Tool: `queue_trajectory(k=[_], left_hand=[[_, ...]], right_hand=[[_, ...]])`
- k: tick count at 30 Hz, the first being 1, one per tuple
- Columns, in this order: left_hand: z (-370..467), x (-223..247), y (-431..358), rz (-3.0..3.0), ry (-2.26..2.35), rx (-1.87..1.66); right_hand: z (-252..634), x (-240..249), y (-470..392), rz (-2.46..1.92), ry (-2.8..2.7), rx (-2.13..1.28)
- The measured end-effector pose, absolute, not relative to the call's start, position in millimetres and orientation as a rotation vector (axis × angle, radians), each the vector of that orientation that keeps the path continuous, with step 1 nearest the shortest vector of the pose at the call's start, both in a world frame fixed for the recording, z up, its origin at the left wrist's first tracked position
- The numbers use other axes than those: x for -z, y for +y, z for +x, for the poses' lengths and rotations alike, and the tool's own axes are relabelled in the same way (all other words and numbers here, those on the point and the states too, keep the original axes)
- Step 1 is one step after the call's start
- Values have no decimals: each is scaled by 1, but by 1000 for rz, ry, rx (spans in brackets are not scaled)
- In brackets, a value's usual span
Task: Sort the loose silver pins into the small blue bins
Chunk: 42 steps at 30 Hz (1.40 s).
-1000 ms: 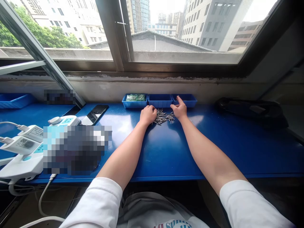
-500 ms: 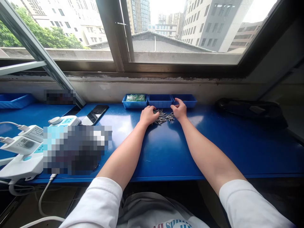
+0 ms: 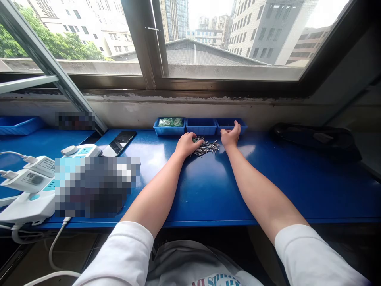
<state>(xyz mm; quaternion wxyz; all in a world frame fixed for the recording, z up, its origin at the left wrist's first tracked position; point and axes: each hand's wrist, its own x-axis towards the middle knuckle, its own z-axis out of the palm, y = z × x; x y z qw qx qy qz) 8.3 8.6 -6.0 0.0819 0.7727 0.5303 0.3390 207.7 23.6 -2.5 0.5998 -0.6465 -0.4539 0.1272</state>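
Note:
On the blue tabletop lies a loose pile of thin, metallic, pin-like pieces (image 3: 210,147). My left hand (image 3: 187,144) rests at the pile's left edge, fingers curled round a small dark-green item (image 3: 195,140) that is mostly hidden. To the right of the pile, my right hand (image 3: 230,136) is raised at the front of the right blue bin (image 3: 220,129), thumb and fingers apart, nothing visible between them. Small dark pieces show inside that bin. The middle blue bin (image 3: 201,130) adjoins it, and the left blue bin (image 3: 169,131) holds green-and-silver packets (image 3: 170,122).
A phone (image 3: 120,143) lies left of the bins. Nearer on that side are a white power strip (image 3: 28,208) with plugs and cables and a blurred-out object (image 3: 95,188). Another blue tray (image 3: 19,126) stands far left; a dark case (image 3: 315,142) lies right. Windows rise behind.
My right hand has moved right and slightly up, away from the pile to the right bin. My left hand has barely shifted at the pile.

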Motion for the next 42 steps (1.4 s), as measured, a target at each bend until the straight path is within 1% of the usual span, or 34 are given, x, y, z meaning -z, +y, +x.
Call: queue_trajectory(k=[4, 8, 11, 17, 20, 24, 28, 34, 39, 42], left_hand=[[8, 6, 8, 2337, 1564, -994], [8, 6, 7, 2335, 1536, -1015], [9, 5, 6, 2311, 1508, -1074], [12, 0, 8, 2270, 1257, -1529], [15, -4, 7, 2128, 1202, -1644], [17, -6, 5, 1896, 1136, -1565], [17, -4, 5, 1805, 1078, -1463], [16, -1, 7, 1908, 1064, -1419], [14, -3, 5, 2042, 1155, -1470], [15, -3, 3, 2064, 1194, -1431]], right_hand=[[206, 3, 21, -1442, -1090, -247], [200, 5, 19, -1391, -1215, -281], [193, 6, 16, -1354, -1328, -264], [185, 2, 8, -1268, -1521, -189], [182, -1, 3, -1144, -1711, -214], [176, -4, -3, -1066, -1873, -325], [173, -3, -2, -1087, -1782, -459], [177, -1, 4, -1150, -1601, -419], [178, 4, 8, -1067, -1574, -533], [178, 7, 10, -1026, -1546, -596]])
